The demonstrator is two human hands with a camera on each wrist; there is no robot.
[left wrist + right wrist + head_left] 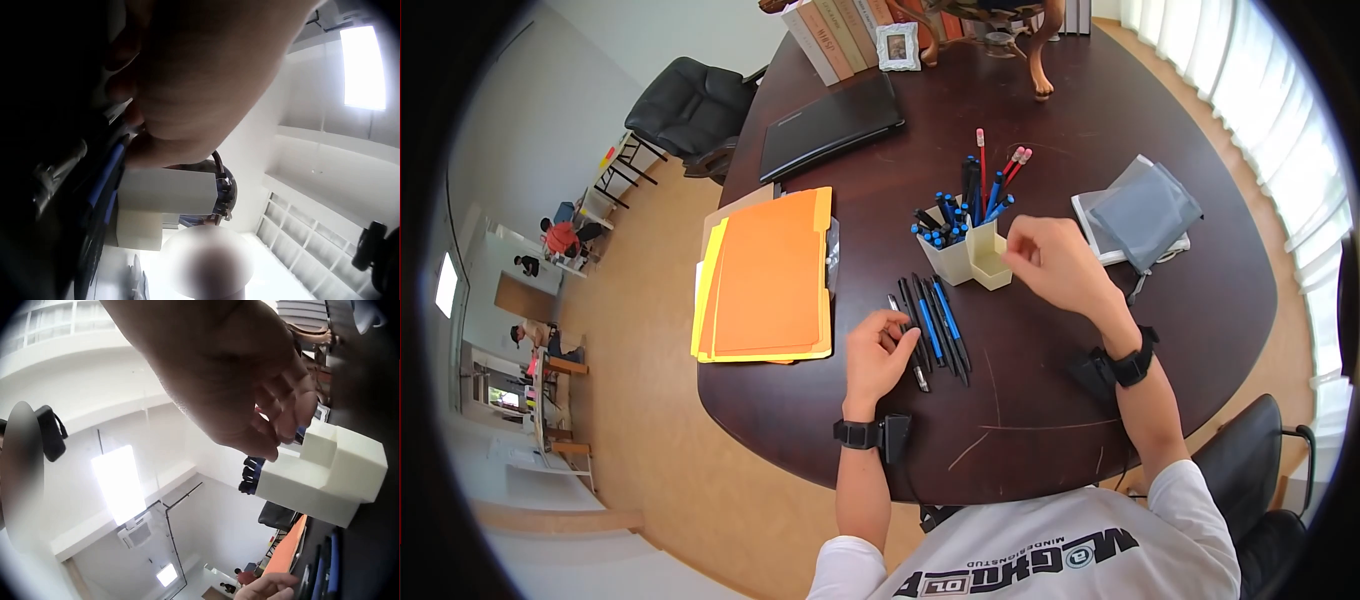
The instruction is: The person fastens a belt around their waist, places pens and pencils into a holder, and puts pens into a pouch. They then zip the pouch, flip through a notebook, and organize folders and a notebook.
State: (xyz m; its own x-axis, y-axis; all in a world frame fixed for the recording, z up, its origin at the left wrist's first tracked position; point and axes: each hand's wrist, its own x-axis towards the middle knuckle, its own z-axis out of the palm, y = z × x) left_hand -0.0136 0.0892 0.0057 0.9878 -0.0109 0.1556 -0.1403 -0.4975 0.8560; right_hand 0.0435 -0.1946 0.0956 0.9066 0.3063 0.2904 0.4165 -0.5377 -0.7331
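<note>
Several black and blue pens lie side by side on the dark table. My left hand is at the left of this row, fingers bent, beside a clear-barrelled pen. In the left wrist view its fingertips are right at the pens. An off-white pen holder stands behind the row, with blue-capped pens and red pencils upright in it. My right hand hovers by the holder's low front compartment, fingers loosely curled, with nothing visible between them.
Orange and yellow folders lie on the left, with a black laptop behind them. On the right, a translucent grey pouch rests on a white notebook. Books and a small picture frame stand at the back.
</note>
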